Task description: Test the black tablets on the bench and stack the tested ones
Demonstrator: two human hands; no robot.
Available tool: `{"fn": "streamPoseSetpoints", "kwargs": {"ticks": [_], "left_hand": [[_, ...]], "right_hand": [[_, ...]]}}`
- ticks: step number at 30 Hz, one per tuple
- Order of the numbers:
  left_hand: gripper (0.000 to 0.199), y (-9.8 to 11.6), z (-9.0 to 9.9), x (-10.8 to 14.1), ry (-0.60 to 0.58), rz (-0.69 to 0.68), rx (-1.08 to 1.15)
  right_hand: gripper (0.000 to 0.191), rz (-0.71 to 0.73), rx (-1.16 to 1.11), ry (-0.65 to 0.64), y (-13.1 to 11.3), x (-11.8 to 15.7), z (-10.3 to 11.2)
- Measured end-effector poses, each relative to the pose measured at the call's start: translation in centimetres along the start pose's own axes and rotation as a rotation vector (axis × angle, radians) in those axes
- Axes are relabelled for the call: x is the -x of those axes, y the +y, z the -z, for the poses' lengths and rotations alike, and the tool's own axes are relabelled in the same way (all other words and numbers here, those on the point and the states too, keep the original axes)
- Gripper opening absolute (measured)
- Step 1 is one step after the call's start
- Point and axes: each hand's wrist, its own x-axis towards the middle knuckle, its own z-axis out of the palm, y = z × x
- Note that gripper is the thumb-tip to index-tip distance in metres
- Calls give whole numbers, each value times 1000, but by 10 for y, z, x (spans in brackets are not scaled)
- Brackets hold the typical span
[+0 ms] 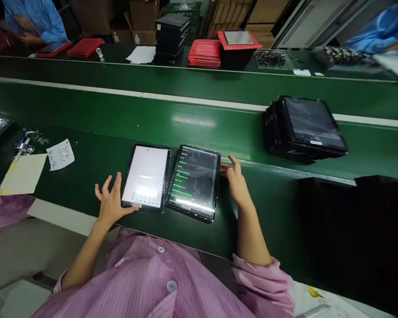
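Two tablets lie side by side, face up, on the green bench in front of me. The left tablet [147,174] has a lit white screen with a row of small icons near its lower edge. On the dark screen of the right tablet [196,181] are lines of green text. My left hand [112,202] is spread at the left tablet's lower left corner, the thumb along its bottom edge. At the right tablet's right edge is my right hand [236,181], fingers apart, some of them partly hidden behind the hand.
A stack of tablets [313,121] stands on the right, with large black shapes [351,221] nearer me. Paper notes [61,154] lie left. Across the bench are red padded sleeves [204,53], a dark stack [172,35] and co-workers in blue sleeves [51,22].
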Motion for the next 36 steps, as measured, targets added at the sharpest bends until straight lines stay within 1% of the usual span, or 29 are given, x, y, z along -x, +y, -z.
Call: {"fn": "streamPoseSetpoints", "kwargs": {"ticks": [2, 4, 5, 8, 9, 11, 13, 16, 20, 22, 24, 25, 28, 29, 30, 31, 33, 34, 36], "left_hand": [[123, -5, -4, -4, 86, 10, -16], [120, -9, -8, -5, 108, 24, 19], [119, -11, -9, -6, 85, 41, 62], [115, -17, -9, -8, -43, 87, 206], [115, -20, -10, -9, -75, 83, 236], [111, -24, -11, -11, -89, 42, 266], [103, -26, -13, -14, -72, -5, 300], [91, -22, -10, -20, -70, -25, 378], [73, -15, 4, -26, -180, 1, 353], [68, -20, 8, -34, -207, 48, 386], [72, -32, 4, -52, -170, 111, 539], [74, -39, 0, -67, -143, 149, 647], [72, -55, -26, -128, -125, 305, 989], [71, -56, -37, -151, -154, 360, 1091], [71, -54, -48, -172, -176, 385, 1174], [70, -50, -59, -189, -175, 384, 1234], [72, -41, -77, -211, -170, 302, 1302], [75, -39, -84, -215, -175, 235, 1317], [85, -41, -89, -213, -217, 109, 1334]], "right_hand": [[83, 63, -79, -49, -3, -2, -11], [76, 158, -33, -77, -14, 1, -18], [71, 223, 47, -77, -22, 4, -21], [58, 440, 384, -87, -52, 21, -32], [55, 499, 474, -115, -62, 27, -38], [47, 577, 581, -183, -76, 38, -49], [42, 619, 628, -212, -83, 45, -58], [44, 636, 647, -216, -81, 47, -63], [42, 633, 667, -245, -74, 43, -58], [41, 644, 679, -227, -71, 40, -52], [44, 642, 654, -143, -67, 37, -43], [46, 633, 618, -80, -65, 35, -38], [47, 592, 457, 123, -56, 28, -24], [45, 585, 410, 182, -53, 26, -21], [44, 580, 372, 232, -50, 25, -20], [42, 578, 342, 267, -47, 24, -20], [39, 580, 313, 278, -43, 22, -23], [37, 582, 317, 259, -41, 22, -25], [37, 588, 357, 207, -39, 22, -29]]}}
